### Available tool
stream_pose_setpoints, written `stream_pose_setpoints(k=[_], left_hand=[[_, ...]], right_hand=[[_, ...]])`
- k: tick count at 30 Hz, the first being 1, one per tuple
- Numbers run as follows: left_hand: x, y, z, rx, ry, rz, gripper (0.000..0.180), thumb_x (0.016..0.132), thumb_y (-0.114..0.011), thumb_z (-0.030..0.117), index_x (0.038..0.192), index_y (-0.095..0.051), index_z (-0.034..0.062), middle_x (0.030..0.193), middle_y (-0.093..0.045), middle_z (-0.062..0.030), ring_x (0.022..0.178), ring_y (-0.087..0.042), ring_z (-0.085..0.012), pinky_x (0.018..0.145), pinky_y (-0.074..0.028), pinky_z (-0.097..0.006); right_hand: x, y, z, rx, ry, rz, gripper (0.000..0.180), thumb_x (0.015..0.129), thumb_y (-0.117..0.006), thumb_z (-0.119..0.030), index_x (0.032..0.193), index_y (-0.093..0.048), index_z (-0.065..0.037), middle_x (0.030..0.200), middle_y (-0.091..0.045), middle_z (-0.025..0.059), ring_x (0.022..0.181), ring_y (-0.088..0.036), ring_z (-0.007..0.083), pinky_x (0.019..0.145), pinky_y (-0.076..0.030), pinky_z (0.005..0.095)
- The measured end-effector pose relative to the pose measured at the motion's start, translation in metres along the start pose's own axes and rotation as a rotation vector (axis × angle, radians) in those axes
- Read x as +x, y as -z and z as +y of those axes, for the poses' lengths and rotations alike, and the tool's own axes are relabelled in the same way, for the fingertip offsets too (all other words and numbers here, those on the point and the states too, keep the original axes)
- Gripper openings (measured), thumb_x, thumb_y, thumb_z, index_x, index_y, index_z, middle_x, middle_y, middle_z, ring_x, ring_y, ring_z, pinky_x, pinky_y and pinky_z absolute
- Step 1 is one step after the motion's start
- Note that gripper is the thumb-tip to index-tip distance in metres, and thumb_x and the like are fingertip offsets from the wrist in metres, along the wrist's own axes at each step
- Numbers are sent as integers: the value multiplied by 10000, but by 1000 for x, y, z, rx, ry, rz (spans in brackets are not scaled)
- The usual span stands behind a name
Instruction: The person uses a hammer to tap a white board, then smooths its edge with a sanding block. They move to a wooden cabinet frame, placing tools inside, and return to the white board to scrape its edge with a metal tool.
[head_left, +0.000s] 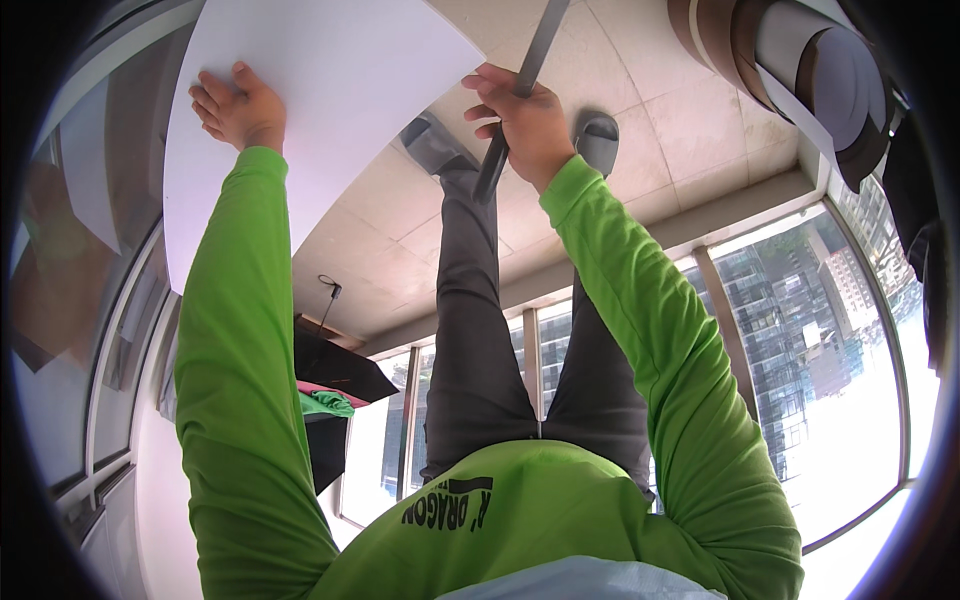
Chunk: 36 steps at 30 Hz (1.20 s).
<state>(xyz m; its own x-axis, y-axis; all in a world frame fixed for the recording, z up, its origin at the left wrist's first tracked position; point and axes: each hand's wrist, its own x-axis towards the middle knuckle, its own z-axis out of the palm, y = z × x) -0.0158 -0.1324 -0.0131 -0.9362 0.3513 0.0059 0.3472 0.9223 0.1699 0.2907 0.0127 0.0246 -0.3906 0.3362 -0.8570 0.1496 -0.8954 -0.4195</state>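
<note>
A large white sheet (330,60) fills the upper left, its right corner reaching close to my right hand. My left hand (238,108) lies on the sheet with fingers stretched out and holds nothing. My right hand (530,120) is wrapped round a long, flat dark grey bar (541,50), which slants from the top edge down to near my shin. The fingertips of that hand are beside the sheet's corner; whether they touch it I cannot tell. The bar's upper end is cut off by the frame.
Large rolls of brown and white sheet material (790,70) stand at the upper right. A black open box-like object (340,365) with green and pink cloth (328,402) sits at the left. Glass panels (60,300) line the left; tall windows (800,330) the right. Tiled floor (660,90) lies below.
</note>
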Motion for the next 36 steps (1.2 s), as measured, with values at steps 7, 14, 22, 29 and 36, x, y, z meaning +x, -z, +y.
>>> stream_pose_setpoints(k=[7, 14, 22, 29, 36], left_hand=[[0, 1, -1, 0, 9, -5, 778, 1006, -360, 590, 1589, -280, 82, 1669, -202, -188, 1543, -169, -373, 1245, -130, -532], [3, -1, -3, -7, -11, 15, 762, 1009, -382, 563, 1576, -299, 61, 1661, -219, -202, 1540, -173, -383, 1240, -138, -536], [2, -4, -2, 31, 15, 7, 764, 1014, -363, 556, 1582, -287, 49, 1664, -212, -207, 1542, -176, -376, 1240, -138, -525], [0, -1, 1, 44, 13, 7, 755, 1021, -354, 544, 1580, -282, 42, 1661, -220, -210, 1540, -193, -371, 1240, -147, -517], [2, -1, 1, 78, 10, 6, 752, 1032, -305, 551, 1575, -278, 33, 1653, -224, -227, 1534, -202, -393, 1237, -175, -523]], right_hand=[[-2, 2, 7, -128, -55, 123, 273, 986, -630, -190, 1138, -639, 36, 718, -618, 91, 612, -602, 166, 565, -491, 289], [0, -5, 19, 2, 138, 170, 443, 1044, -507, -379, 1128, -634, 37, 681, -553, 47, 574, -528, 147, 546, -442, 292], [-4, -33, 45, 168, 229, 215, 460, 1062, -443, -390, 1162, -621, 23, 725, -561, 33, 621, -522, 121, 587, -442, 272], [8, -51, 60, 237, 300, 296, 414, 1063, -429, -382, 1079, -610, -10, 720, -531, 25, 624, -527, 129, 596, -451, 284], [16, -47, 72, 321, 311, 273, 375, 1046, -464, -343, 1067, -608, 3, 756, -557, 53, 625, -542, 156, 592, -455, 303]])
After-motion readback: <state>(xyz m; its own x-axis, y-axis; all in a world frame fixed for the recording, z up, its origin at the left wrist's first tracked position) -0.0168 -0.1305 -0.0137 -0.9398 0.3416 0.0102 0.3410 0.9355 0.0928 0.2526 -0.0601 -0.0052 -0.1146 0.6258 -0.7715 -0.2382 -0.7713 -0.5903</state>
